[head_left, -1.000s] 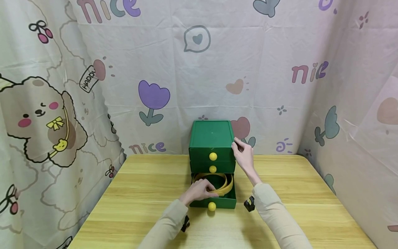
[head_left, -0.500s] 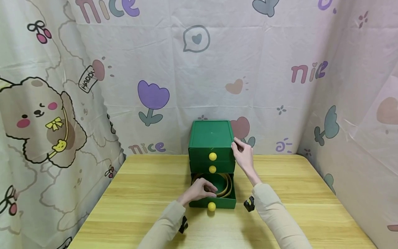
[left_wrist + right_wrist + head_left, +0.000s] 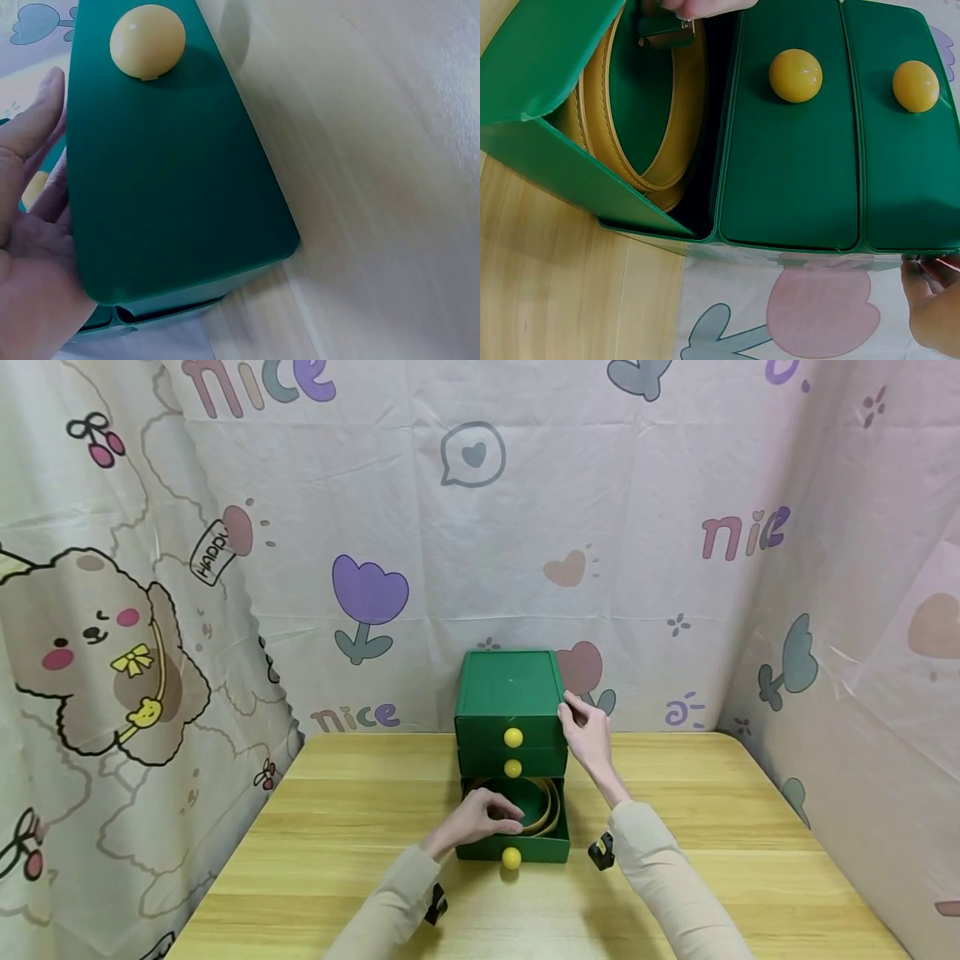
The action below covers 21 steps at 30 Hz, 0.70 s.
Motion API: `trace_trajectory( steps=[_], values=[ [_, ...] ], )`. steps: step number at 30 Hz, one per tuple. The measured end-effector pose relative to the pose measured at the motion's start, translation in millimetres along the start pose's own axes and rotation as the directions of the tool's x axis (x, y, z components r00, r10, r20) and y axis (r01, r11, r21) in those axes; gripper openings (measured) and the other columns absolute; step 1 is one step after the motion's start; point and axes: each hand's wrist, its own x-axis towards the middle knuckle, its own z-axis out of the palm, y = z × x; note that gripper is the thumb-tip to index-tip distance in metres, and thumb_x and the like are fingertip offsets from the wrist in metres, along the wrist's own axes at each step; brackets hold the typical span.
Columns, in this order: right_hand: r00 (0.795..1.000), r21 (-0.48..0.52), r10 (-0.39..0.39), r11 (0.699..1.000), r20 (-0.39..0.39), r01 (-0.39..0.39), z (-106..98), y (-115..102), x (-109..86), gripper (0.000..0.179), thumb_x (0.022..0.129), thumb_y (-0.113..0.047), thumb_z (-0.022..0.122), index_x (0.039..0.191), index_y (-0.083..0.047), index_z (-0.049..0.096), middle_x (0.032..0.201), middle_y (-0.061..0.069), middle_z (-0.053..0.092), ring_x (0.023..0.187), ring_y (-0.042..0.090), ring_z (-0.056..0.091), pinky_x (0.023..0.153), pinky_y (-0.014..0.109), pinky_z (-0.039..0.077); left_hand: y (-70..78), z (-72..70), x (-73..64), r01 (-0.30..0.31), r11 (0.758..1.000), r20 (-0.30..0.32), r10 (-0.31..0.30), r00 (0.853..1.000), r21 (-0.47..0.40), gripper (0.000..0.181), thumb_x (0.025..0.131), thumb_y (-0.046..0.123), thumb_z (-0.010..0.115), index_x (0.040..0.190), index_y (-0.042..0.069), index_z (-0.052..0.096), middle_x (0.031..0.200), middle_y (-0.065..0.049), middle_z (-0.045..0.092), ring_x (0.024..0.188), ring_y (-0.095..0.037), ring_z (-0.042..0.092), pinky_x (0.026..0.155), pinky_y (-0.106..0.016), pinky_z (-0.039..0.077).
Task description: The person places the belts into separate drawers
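A green chest of drawers (image 3: 510, 683) stands at the back of the table, its bottom drawer (image 3: 551, 850) pulled out. Coiled inside that drawer lies a yellow-brown belt (image 3: 686, 112), with a buckle (image 3: 665, 31) showing in the right wrist view. My left hand (image 3: 476, 820) is over the drawer's left part, thumb and fingers apart; its fingertips (image 3: 709, 6) hover close by the buckle. The left wrist view shows its palm beside the drawer's front, fingers loosely extended. My right hand (image 3: 588, 735) grips the chest's upper right edge with thumb and bent fingers.
Two upper drawers are closed, with yellow round knobs (image 3: 796, 76) on their fronts. A third knob (image 3: 512, 858) sits on the bottom drawer. The wooden table (image 3: 360, 802) reaches back to a printed curtain (image 3: 480, 543) that also hangs along both sides.
The belt, earlier raised near the drawer's front under my left hand, has sunk down inside the drawer. My left fingers have parted from it and drawn slightly left. The right hand stays put.
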Motion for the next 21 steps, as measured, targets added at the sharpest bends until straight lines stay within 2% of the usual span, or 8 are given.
trace_trajectory(
  steps=[13, 21],
  values=[
    [1.0, 0.001, -0.014, 1.0, -0.004, 0.014, 0.2, 1.2, -0.9, 0.038, 0.101, -0.019, 0.06, 0.134, -0.003, 0.064, 0.138, 0.016, 0.064, 0.124, 0.027, 0.064, 0.1, 0.035, 0.052, 7.7, -4.3, -13.7, -0.052, 0.999, -0.032, 0.052, 0.998, -0.008, 0.031, 0.091, 0.021, 0.076, 0.113, 0.0, 0.075, 0.105, -0.009, 0.077, 0.091, -0.003, 0.065, 0.084, -0.024, 0.056],
    [1.0, -0.002, -0.011, 1.0, 0.0, 0.011, -0.2, 0.3, -1.5, 0.038, 0.101, -0.019, 0.06, 0.135, -0.003, 0.064, 0.138, 0.016, 0.064, 0.129, 0.027, 0.061, 0.102, 0.037, 0.051, 15.5, -4.5, -27.3, -0.097, 0.995, -0.125, 0.096, 0.987, 0.0, 0.027, 0.087, 0.018, 0.079, 0.108, 0.001, 0.076, 0.092, -0.01, 0.077, 0.078, 0.0, 0.065, 0.074, -0.02, 0.057]
  ],
)
